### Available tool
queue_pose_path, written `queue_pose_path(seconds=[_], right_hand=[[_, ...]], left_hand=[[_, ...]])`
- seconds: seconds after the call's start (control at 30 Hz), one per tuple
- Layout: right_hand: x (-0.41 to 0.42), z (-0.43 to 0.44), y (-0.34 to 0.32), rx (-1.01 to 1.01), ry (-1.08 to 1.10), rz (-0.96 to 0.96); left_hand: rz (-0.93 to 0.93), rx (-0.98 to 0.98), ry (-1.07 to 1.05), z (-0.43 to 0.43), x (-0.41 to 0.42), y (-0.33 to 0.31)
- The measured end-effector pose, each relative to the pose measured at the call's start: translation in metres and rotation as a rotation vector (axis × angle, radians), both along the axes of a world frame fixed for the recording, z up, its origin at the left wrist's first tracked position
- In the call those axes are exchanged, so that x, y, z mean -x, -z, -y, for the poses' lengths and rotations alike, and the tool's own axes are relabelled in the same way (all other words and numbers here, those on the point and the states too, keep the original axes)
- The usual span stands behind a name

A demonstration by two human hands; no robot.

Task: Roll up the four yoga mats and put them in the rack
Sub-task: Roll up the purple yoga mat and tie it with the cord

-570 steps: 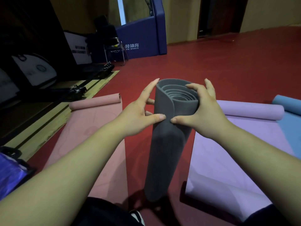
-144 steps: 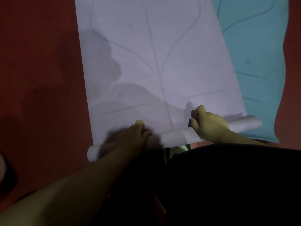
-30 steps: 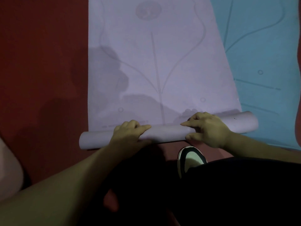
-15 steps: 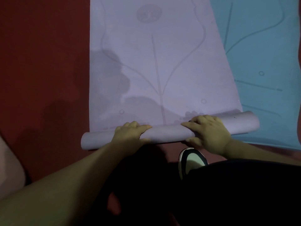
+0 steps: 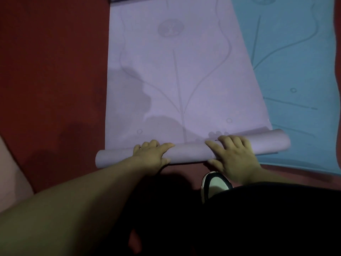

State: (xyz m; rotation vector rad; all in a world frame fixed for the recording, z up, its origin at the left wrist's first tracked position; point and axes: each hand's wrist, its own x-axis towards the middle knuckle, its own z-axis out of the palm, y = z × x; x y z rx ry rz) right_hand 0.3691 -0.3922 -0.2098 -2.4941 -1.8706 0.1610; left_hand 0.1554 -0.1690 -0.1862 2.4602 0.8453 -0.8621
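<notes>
Head view: left hand (image 5: 151, 154) and right hand (image 5: 234, 159) each curl around the rolled near end of the purple mat (image 5: 175, 71). The rest lies flat, reaching far, with the blue mat (image 5: 295, 71) at its right. The roll looks thicker rightward, so it may skew or telescope. No writing is readable, only embossed lines.

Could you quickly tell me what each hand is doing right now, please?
Left hand: grips the purple roll.
Right hand: grips the same roll.

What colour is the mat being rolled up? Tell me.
The mat is light purple with faint curved line markings and small circles; the head view, the only one, shows it.
</notes>
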Motion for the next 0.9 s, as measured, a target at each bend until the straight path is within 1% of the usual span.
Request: queue_pose_path(seconds=[0.07, 0.2, 0.27, 0.33, 0.5, 0.77, 0.83, 0.9], right_hand=[[-0.005, -0.008, -0.002, 0.061, 0.024, -0.029], [-0.021, -0.026, -0.014, 0.266, 0.012, -0.091], [-0.025, -0.032, -0.017, 0.34, -0.002, -0.102], [-0.024, -0.033, -0.019, 0.363, -0.004, -0.118], [-0.021, -0.027, -0.019, 0.333, 0.007, -0.133], [-0.028, -0.031, -0.013, 0.288, -0.023, -0.119], [-0.03, -0.031, -0.011, 0.217, -0.036, -0.084], [-0.027, -0.027, -0.008, 0.091, -0.036, -0.041]], left_hand=[[-0.029, -0.016, -0.002, 0.004, -0.001, -0.006], [-0.043, -0.129, -0.012, 0.022, 0.005, -0.018], [-0.047, -0.137, -0.037, 0.031, 0.009, -0.023], [-0.063, -0.122, -0.066, 0.038, 0.011, -0.026], [-0.075, -0.09, -0.089, 0.037, 0.01, -0.025], [0.034, -0.178, -0.096, 0.024, 0.008, 0.0], [0.059, -0.213, -0.085, 0.02, 0.007, 0.005], [0.082, -0.251, -0.04, 0.016, 0.007, 0.008]])
